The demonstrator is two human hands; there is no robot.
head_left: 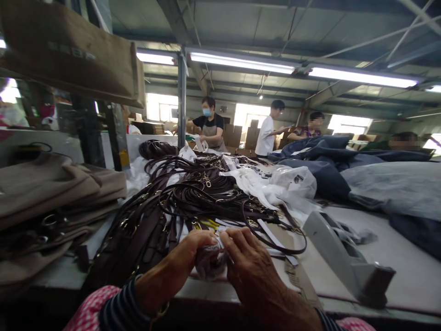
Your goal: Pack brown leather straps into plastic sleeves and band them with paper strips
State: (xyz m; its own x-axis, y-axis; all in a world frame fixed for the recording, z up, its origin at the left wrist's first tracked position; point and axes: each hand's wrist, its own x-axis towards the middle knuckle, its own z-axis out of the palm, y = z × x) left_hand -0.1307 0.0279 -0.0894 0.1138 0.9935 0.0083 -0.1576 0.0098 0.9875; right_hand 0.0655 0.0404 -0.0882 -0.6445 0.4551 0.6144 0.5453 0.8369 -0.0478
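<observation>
My left hand and my right hand both hold a small bundle wrapped in clear plastic just above the white table top. The fingers of both hands curl over it and hide much of it. A heap of dark brown leather bag straps with gold-coloured buckles lies directly beyond my hands, and one strap loop lies close to my right hand. Crumpled white plastic sheeting lies among the straps.
A grey tape dispenser lies to the right of my hands. Stacked beige fabric bags lie on the left, and navy fabric is heaped at the right. Several co-workers stand or sit beyond the table, with cardboard boxes behind them.
</observation>
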